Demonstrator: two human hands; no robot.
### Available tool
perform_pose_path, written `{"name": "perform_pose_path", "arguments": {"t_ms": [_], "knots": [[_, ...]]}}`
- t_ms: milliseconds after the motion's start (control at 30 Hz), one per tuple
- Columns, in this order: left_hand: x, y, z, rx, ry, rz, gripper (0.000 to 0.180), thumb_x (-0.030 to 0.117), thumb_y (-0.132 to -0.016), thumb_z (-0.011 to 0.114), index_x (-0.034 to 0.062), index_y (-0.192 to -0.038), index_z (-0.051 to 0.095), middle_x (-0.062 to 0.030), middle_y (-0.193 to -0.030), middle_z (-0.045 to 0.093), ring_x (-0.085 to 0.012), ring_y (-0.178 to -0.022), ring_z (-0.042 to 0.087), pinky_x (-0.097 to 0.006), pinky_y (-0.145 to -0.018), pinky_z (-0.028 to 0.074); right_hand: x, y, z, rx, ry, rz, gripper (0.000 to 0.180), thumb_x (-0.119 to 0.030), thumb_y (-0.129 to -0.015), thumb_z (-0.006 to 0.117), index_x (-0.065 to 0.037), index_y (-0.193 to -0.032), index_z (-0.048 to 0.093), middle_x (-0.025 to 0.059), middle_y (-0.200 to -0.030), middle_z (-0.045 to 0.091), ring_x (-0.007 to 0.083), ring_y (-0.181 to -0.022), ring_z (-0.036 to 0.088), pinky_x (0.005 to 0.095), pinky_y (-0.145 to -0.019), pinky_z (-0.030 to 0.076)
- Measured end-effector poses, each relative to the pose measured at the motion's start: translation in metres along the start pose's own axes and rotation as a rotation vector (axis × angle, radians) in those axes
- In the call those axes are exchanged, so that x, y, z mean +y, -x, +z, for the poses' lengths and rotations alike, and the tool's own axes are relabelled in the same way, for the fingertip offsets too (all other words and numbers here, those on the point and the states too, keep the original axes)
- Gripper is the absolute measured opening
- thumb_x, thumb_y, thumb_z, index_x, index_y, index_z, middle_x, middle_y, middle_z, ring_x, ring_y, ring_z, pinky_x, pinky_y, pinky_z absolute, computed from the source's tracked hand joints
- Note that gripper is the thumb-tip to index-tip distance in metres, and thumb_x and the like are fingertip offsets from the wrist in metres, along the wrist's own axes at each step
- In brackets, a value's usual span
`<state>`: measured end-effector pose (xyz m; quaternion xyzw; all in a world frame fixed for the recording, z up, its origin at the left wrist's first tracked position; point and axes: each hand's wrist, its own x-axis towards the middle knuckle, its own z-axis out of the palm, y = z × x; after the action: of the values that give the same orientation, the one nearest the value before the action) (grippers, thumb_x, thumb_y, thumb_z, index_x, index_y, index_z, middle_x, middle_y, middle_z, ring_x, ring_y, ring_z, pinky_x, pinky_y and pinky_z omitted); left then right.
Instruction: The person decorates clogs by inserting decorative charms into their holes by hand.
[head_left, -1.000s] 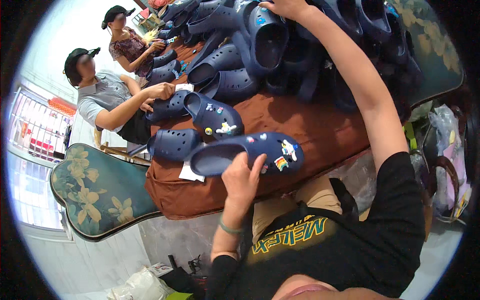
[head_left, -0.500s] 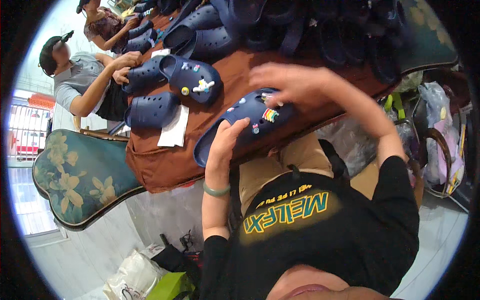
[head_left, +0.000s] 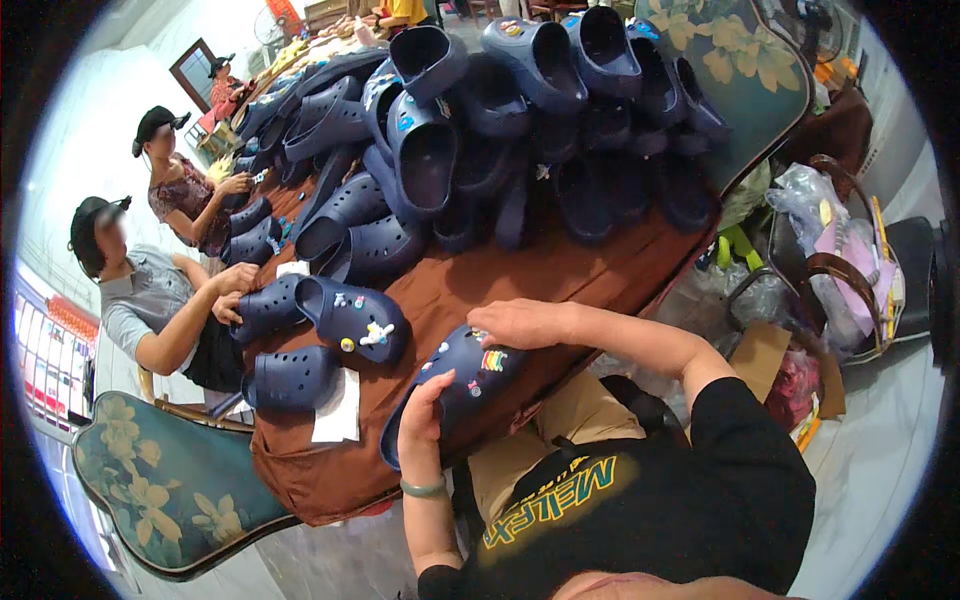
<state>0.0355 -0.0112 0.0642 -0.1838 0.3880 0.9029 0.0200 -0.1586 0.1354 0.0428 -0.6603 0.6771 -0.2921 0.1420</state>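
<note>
L hand (head_left: 425, 420) grips heel end of a navy clog (head_left: 455, 385) w/ coloured charms, fingers curled round its edge. R hand (head_left: 520, 322) rests on the toe end, fingers bent over it. Clog lies at near edge of brown-covered bench (head_left: 560, 270), just beside another charmed clog (head_left: 352, 318); clog pile (head_left: 500, 130) farther back.

A long tabletop (head_left: 560, 275) draped in brown cloth runs away up the room, floral-upholstered chairs (head_left: 165, 490) tucked at its near corner and far right (head_left: 745, 70), pale tiled floor (head_left: 890, 420) gleaming on the right, bright daylight flooding off the white wall (head_left: 90, 150) at left.
</note>
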Motion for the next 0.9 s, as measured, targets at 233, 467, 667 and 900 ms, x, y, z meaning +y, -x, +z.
{"name": "perform_pose_path", "arguments": {"t_ms": [233, 467, 667, 900], "knots": [[-0.004, -0.005, -0.02, 0.076, 0.001, -0.018, 0.034, 0.004, -0.077, 0.061, -0.0014, -0.111, 0.057, -0.0108, -0.101, 0.065, -0.023, -0.092, 0.065, -0.035, -0.084, 0.052, 0.005, -0.036, -0.005, -0.163, 0.201, 0.272, 0.026, -0.022, -0.094, 0.047, 0.002, -0.095, 0.055, 0.024, -0.101, 0.061, 0.0386, -0.096, 0.059, 0.0463, -0.081, 0.046], [-0.01, -0.005, -0.027, 0.037, -0.067, 0.011, 0.028, 0.005, -0.077, 0.064, -0.004, -0.104, 0.061, -0.0098, -0.096, 0.067, -0.0184, -0.086, 0.065, -0.03, -0.079, 0.052, 0.015, -0.06, 0.011, -0.252, -0.173, 0.066, 0.034, -0.027, -0.095, 0.043, -0.006, -0.12, 0.051, 0.0215, -0.112, 0.058, 0.0382, -0.106, 0.055, 0.0447, -0.091, 0.043], [-0.01, -0.003, -0.021, 0.021, -0.07, 0.023, 0.038, 0.002, -0.074, 0.061, -0.0031, -0.112, 0.057, -0.0111, -0.103, 0.065, -0.0214, -0.091, 0.065, -0.034, -0.084, 0.052, 0.001, -0.09, 0.006, -0.493, -0.391, -0.041, 0.036, -0.034, -0.091, 0.055, -0.007, -0.114, 0.058, 0.018, -0.108, 0.063, 0.033, -0.102, 0.059, 0.0383, -0.087, 0.045], [-0.014, -0.008, -0.027, 0.09, -0.084, 0.022, 0.021, 0.006, -0.074, 0.065, 0.0021, -0.095, 0.065, -0.0031, -0.085, 0.067, -0.0132, -0.073, 0.064, -0.025, -0.066, 0.05, -0.007, -0.088, 0.018, -0.303, -0.154, -0.015, 0.032, -0.029, -0.092, 0.053, -0.004, -0.11, 0.059, 0.0208, -0.098, 0.065, 0.0381, -0.09, 0.062, 0.0436, -0.078, 0.047]]}}
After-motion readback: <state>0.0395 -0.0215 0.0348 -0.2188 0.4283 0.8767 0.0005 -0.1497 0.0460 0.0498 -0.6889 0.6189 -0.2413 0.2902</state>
